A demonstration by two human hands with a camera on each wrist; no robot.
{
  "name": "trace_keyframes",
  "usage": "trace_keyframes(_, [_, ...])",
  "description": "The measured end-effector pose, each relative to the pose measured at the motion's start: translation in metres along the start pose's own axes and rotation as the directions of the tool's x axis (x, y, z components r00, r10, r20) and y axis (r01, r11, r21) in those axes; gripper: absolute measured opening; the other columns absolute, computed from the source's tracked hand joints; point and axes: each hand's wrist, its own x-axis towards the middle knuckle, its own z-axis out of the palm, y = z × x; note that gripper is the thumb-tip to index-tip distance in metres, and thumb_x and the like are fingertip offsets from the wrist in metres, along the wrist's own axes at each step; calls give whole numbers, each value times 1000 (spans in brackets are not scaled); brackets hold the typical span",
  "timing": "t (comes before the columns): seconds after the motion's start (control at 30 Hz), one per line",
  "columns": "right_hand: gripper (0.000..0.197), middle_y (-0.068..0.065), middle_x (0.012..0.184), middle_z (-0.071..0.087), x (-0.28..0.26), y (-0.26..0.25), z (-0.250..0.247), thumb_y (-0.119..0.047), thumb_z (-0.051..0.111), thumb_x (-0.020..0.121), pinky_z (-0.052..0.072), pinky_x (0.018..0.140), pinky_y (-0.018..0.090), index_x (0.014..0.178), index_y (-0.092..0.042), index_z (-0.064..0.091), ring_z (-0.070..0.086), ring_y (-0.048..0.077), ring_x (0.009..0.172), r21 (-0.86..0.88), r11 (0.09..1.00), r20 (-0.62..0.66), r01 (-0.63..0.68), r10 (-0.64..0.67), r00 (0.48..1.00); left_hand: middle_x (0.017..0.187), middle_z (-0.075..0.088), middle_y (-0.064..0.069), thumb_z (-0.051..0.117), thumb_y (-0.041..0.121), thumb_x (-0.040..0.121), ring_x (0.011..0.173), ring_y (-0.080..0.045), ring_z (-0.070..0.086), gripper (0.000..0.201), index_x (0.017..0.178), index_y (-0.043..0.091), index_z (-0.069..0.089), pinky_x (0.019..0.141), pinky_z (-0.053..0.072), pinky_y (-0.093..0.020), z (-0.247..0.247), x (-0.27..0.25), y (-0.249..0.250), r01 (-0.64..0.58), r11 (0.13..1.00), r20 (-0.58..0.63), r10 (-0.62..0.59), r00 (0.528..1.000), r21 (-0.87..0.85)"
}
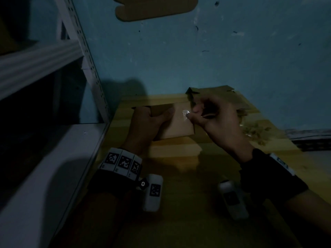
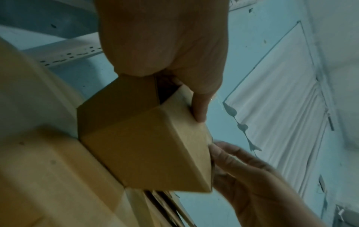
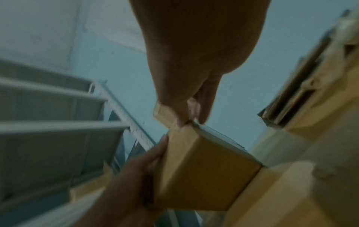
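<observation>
A small brown cardboard box [image 1: 179,127] stands on the yellow wooden table [image 1: 179,176], near the wall. My left hand [image 1: 152,119] grips the box's left end, its thumb [image 2: 200,107] lying across the top face beside an open gap. My right hand [image 1: 211,115] is at the box's right top corner. There its thumb and forefinger pinch a small shiny clear piece [image 1: 185,113], seemingly tape, against the cardboard. The left wrist view shows the box [image 2: 145,145] and the right hand [image 2: 252,176] at its edge. In the blurred right wrist view the fingertips [image 3: 190,116] meet at the box [image 3: 204,169] corner.
A white metal shelving rack [image 1: 44,72] runs along the left, close to the table edge. Flattened cardboard [image 1: 223,93] leans behind the box, against the blue wall [image 1: 197,51]. A crumpled clear bag [image 1: 254,130] lies to the right. Another cardboard sheet [image 1: 154,8] is higher up.
</observation>
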Motion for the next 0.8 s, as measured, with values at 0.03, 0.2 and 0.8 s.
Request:
trace_keyframes(0.03, [50,-8,106,71,1,-1,-1,-26,88,75,58,80,28,121,-27,67,70,9,92,-4,999,25,-35,35,999,54,64,17,72,18,87,51,6,58,23,65,23,67,51,41,-10,0,1,0,9,1000,7,-9,1000,-1])
trace_keyframes(0.2, [76,-15,92,73,-2,-11,1,-25,87,76,50,66,8,144,-17,54,68,-7,81,-126,991,209,-49,75,975,75,73,9,74,22,85,67,-4,67,6,82,17,75,59,48,-17,-2,2,-3,16,1000,1,-16,1000,2])
trace_keyframes(0.8, [20,9,60,67,1,-11,4,-14,74,75,46,58,27,92,-4,72,62,21,55,-169,985,159,36,-8,987,52,62,17,73,23,88,48,4,55,25,64,23,67,49,39,-15,0,-2,-2,-34,993,14,33,999,114])
